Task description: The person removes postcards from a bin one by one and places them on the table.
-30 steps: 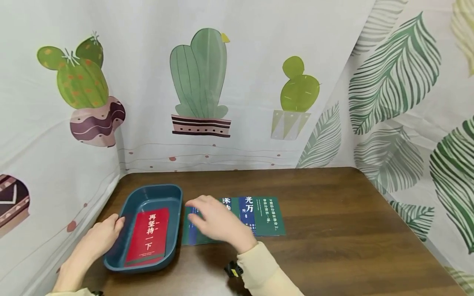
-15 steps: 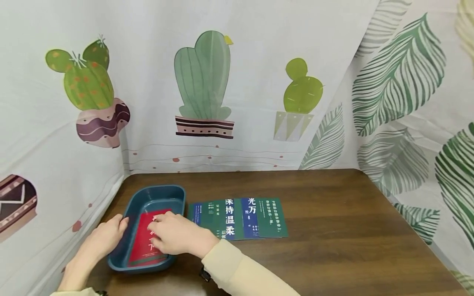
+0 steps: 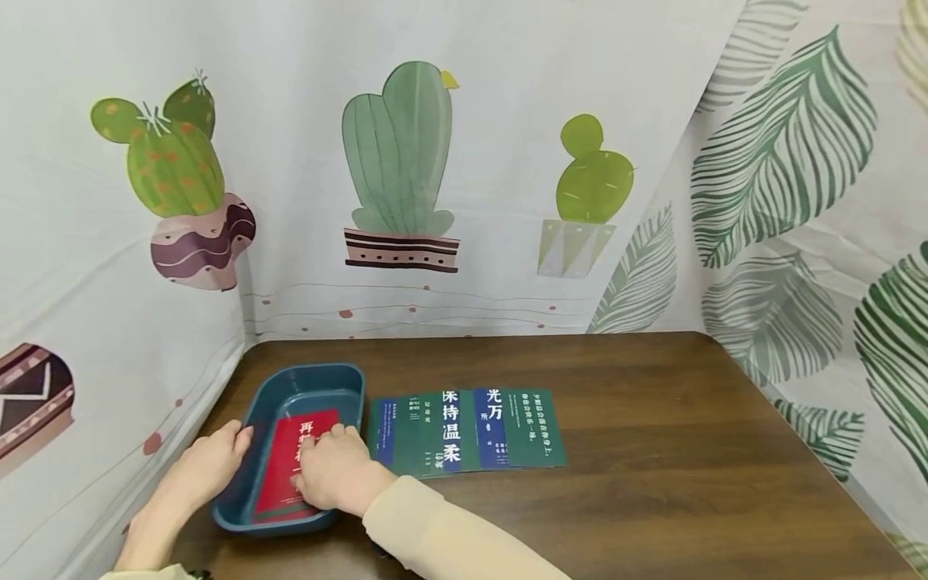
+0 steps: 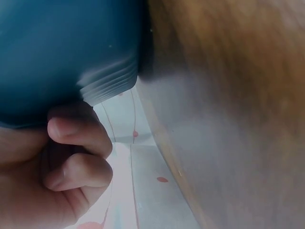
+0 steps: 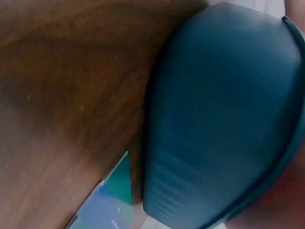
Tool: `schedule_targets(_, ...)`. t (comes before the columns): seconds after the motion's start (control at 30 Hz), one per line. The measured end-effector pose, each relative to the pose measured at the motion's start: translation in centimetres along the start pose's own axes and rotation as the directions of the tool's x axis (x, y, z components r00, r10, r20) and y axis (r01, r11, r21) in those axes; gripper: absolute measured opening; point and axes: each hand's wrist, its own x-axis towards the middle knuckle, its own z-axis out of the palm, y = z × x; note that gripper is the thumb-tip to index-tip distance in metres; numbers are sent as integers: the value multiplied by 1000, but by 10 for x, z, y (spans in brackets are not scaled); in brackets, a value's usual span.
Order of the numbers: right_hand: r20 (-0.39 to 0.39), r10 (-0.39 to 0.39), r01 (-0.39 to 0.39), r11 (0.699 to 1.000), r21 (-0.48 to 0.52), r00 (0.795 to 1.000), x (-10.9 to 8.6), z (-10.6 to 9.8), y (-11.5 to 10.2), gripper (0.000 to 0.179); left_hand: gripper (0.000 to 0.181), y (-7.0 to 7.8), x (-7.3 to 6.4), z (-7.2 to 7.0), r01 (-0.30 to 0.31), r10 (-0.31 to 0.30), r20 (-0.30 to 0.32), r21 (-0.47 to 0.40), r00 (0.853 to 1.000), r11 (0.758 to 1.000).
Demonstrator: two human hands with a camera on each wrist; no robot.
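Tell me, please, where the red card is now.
In the head view, the red card lies in the blue tray on the left of the table, partly hidden by the right hand, beside the green and blue cards.

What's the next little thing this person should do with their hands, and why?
Probably pinch the red card and lift it from the blue tray: the right hand reaches down over it, the left hand grips the tray's side, and green and blue cards lie in a row alongside.
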Motion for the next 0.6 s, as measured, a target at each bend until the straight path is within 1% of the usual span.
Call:
schedule_targets(0.07,50,61,-59,997,-55,997,4,3,-8,70,29,0,0,0,5,-5,2,-1,1000,1000)
schedule_targets(0.13,111,120,-109,989,-103,986,8,6,-16,75,30,-1,0,0,3,-3,9,-5,1000,1000)
schedule_targets(0.2,149,164,-141,977,-157,975,11,8,-22,80,30,-1,0,-1,2,-2,11,-7,1000,1000)
schedule_targets(0.27,170,203,-171,967,-188,964,15,9,-26,85,30,0,0,-1,3,-3,14,-5,1000,1000)
schedule_targets(0.33,165,236,-200,957,-208,958,19,10,-28,90,30,0,0,-1,2,-2,16,-6,1000,1000)
schedule_targets(0.4,143,265,-232,949,-212,954,22,12,-29,95,30,1,0,-1,1,-1,15,-9,1000,1000)
schedule_targets(0.5,105,292,-272,948,-168,951,26,14,-30,101,30,1,1,-1,-8,8,11,-11,1000,1000)
schedule_targets(0.6,89,303,-291,948,-128,949,28,16,-30,106,29,1,0,0,-8,8,9,-10,1000,1000)
